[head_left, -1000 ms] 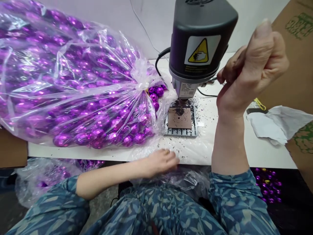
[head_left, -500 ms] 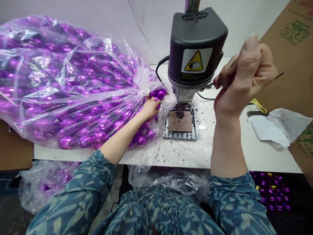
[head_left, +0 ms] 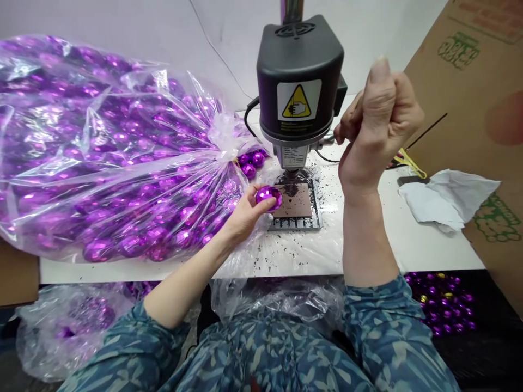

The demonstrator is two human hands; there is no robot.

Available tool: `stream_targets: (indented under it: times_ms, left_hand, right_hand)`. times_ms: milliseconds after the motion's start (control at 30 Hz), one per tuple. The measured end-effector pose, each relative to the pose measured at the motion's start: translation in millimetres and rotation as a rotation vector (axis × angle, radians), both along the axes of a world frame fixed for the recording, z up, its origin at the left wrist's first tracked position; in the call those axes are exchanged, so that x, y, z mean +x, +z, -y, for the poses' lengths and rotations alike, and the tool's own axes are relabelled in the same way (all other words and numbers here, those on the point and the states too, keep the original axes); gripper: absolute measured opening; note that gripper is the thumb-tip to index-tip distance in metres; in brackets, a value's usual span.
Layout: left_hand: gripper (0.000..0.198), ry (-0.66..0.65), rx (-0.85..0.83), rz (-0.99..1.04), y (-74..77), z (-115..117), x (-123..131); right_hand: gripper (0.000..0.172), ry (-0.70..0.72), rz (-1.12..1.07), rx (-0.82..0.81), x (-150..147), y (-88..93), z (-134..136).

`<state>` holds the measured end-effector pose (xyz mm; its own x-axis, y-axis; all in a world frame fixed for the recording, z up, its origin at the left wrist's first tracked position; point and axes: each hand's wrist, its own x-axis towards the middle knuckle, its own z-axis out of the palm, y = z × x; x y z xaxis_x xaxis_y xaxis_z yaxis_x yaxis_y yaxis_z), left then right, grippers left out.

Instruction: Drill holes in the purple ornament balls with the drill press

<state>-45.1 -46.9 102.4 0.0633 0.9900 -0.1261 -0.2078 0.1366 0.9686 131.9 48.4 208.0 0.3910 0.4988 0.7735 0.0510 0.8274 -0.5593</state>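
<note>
The left hand holds a single purple faceted ball, fingers curled around it from the left and below so that most of its shiny face shows. The ball sits just at the left edge of the brown work plate under the spindle of the small bench drill, close to the plate but not under the bit. The right hand is raised to the right of the drill head, well apart from the ball, and is clenched in a tight fist with the thumb up around the machine's lever, whose thin dark end pokes out on the far right side of the fist. Just left of the ball lies the open mouth of a big clear bag crammed with more purple balls, spread over the left half of the white table. Dark shavings are scattered around the plate. A crumpled white cloth lies to the right, beside a cardboard box. Near the body, a loose plastic sheet hangs over the table edge into the lap.
</note>
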Motion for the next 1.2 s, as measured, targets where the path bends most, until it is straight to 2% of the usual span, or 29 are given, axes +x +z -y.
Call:
stream_targets:
  times_ms: [100, 233, 400, 500, 667, 900, 1033, 1200]
  left_hand:
    - [0.062, 0.009, 0.069, -0.128, -17.8, -2, 7]
    - [0.056, 0.074, 0.19, -0.159, -43.4, -19, 11]
    - [0.044, 0.119, 0.197, -0.194, -75.4, -44, 18]
    - [0.041, 0.164, 0.21, -0.231, -86.8, -52, 20]
    - [0.041, 0.151, 0.252, -0.315, -84.5, -52, 24]
    - [0.052, 0.134, 0.325, -0.492, -77.0, -48, 36]
    - [0.052, 0.128, 0.3, -0.477, -76.2, -47, 41]
    - [0.052, 0.129, 0.282, -0.478, -73.4, -45, 42]
  right_hand:
    - [0.064, 0.028, 0.006, 0.008, 1, -1.8, 1]
    - [0.063, 0.029, 0.012, 0.013, 0, -3.0, 0]
    - [0.064, 0.075, -0.049, 0.073, -1, -1.7, -2]
    - [0.062, 0.136, -0.078, 0.105, -2, -0.8, -1]
    - [0.06, 0.158, -0.073, 0.111, -1, -0.6, 2]
    - [0.062, 0.06, -0.013, 0.076, -1, -1.3, 1]
    - [0.064, 0.022, 0.018, 0.02, -1, -1.8, 2]
    - [0.067, 0.03, -0.083, 0.056, -3, -11.8, 8]
